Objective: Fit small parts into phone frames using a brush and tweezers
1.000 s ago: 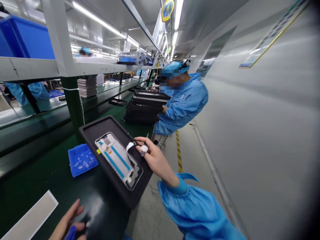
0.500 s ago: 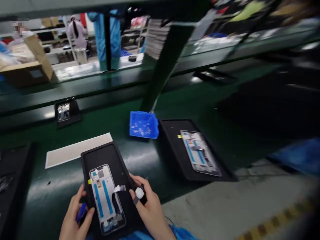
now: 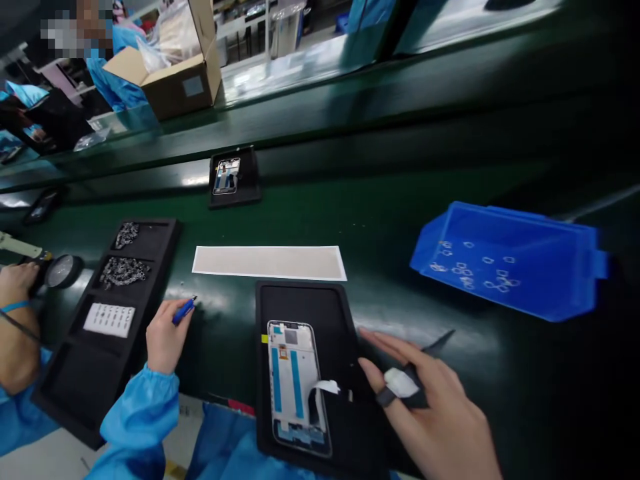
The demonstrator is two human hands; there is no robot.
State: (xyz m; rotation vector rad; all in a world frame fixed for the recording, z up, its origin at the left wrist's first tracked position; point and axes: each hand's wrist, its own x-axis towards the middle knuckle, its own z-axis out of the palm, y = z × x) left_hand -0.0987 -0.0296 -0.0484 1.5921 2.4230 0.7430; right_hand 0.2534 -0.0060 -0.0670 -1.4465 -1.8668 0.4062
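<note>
My left hand [image 3: 167, 333] is closed on a blue pen-like tool [image 3: 184, 311], its dark tip over the green bench just right of the compartment tray [image 3: 97, 360]. My right hand [image 3: 425, 393] is at the right edge of a black tray [image 3: 307, 300], thumb and fingers apart, with a black band and a white pad on it. In that tray lies an opened phone frame [image 3: 295, 380] with blue strips, a yellow tab and a lifted flex cable.
A blue bin [image 3: 510, 260] with small clear rings stands at the right. Beyond the tray lies a pale strip [image 3: 270, 262]. A smaller phone tray [image 3: 250, 180] and a cardboard box [image 3: 180, 87] are farther back. Another person's arm [image 3: 17, 327] is at far left.
The view has swung left and nearer. My left hand has left the phone tray and moved left with the blue tool. My right hand remains beside the tray.
</note>
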